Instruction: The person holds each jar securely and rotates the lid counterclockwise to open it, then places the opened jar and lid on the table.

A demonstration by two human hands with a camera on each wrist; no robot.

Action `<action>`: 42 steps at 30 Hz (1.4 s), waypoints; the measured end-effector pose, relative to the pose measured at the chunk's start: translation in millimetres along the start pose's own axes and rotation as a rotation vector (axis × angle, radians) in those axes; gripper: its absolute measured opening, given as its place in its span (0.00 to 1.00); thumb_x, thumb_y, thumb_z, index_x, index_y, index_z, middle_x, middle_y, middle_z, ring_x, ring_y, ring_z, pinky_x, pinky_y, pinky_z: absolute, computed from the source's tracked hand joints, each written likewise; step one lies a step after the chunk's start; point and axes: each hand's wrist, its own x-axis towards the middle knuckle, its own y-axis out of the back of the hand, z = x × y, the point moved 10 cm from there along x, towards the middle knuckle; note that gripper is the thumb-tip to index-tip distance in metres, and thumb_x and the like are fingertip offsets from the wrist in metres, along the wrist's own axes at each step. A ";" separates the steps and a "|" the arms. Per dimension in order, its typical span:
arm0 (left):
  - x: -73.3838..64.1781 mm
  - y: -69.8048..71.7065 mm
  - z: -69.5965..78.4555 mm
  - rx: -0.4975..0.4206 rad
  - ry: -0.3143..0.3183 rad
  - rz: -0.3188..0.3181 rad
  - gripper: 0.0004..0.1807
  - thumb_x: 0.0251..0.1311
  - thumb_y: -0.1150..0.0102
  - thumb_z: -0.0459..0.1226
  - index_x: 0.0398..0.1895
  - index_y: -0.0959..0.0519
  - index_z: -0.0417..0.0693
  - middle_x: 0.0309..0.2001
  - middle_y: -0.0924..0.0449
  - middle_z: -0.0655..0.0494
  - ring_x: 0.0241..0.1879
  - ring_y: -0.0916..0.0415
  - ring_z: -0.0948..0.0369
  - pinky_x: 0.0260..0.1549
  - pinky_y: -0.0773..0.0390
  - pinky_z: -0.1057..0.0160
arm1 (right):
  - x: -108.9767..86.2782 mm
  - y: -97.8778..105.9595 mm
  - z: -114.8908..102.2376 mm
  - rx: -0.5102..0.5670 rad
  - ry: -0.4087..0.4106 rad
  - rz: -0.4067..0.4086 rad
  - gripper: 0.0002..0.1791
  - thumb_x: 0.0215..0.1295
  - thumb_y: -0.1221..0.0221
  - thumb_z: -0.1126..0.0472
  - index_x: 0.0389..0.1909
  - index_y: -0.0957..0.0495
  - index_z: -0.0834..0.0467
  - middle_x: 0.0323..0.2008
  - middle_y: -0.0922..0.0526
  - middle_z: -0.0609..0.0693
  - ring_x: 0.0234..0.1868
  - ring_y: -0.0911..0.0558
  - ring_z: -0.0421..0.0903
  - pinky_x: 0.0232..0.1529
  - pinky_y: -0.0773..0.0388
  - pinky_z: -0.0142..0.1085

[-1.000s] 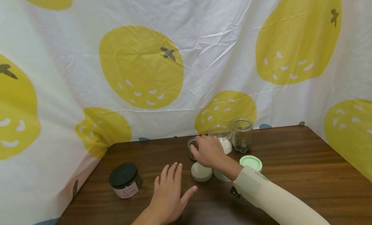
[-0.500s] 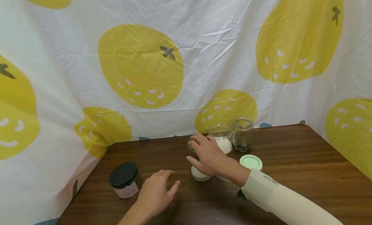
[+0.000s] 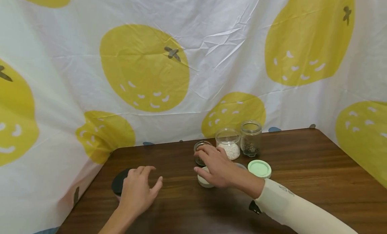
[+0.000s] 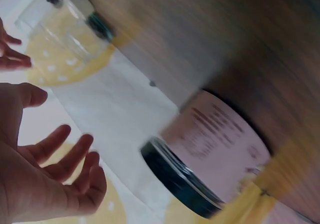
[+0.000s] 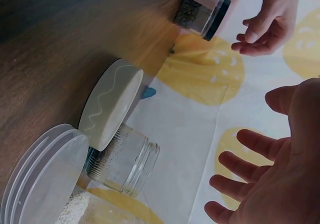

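My left hand (image 3: 138,189) hovers by a jar with a black lid and pink label (image 4: 215,144), fingers loosely bent and holding nothing. In the head view this hand hides much of that jar; the right wrist view shows dark contents inside it. My right hand (image 3: 219,166) is held over the cream lid (image 5: 112,104), fingers spread and nothing in them. Just beyond it stands a small open glass jar (image 5: 125,159) with ribbed sides. A clear lid (image 5: 47,179) lies beside the cream lid, mostly hidden by my right hand in the head view.
At the back of the brown wooden table (image 3: 302,180) stand an open clear jar with white grains (image 3: 228,146) and a taller open jar with dark bits (image 3: 251,140). A light green lid (image 3: 259,168) lies in front of them. A lemon-print cloth (image 3: 145,69) hangs behind.
My left hand has moved left, from the middle of the table to the black-lidded jar. My right hand has drawn back slightly from the small glass jar, toward me.
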 end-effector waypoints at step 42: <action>-42.8 -57.4 -135.3 -0.516 0.565 -0.416 0.54 0.42 0.18 0.54 0.67 0.32 0.31 0.63 0.27 0.30 0.61 0.28 0.33 0.56 0.26 0.37 | -16.3 0.7 3.8 0.133 -0.038 -0.089 0.33 0.76 0.47 0.45 0.73 0.39 0.57 0.71 0.33 0.53 0.74 0.36 0.53 0.67 0.42 0.60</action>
